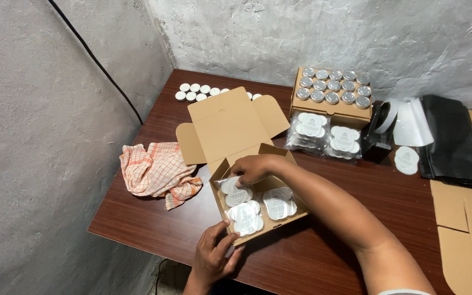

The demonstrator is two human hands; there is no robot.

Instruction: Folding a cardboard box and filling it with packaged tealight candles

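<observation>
Head view of a dark brown wooden table set into the corner of two rough grey walls. At centre stands an open cardboard box, its lid and side flaps folded back toward the far wall. The right hand reaches in from the right across the box's far rim, its fingers curled down onto a clear packet of white flower-shaped labels at the box's back left; they touch the packet, though whether they pinch it cannot be told. The left hand rests at the box's near left corner, fingers loosely spread against the cardboard wall and closed on nothing. Three more label packets lie flat inside the box, filling the rest of its floor.

Surroundings: a crumpled orange-and-white checked cloth lies just left of the box. Behind the raised lid, partly hidden by it, runs a row of small white round lids. To the right at the back, a second cardboard box carries rows of silver-lidded tins, with two sealed label packets leaning at its front. Further right sit a black tape dispenser (its roll white), folded black plastic sheeting and flat cardboard sheets at the table's right edge.
</observation>
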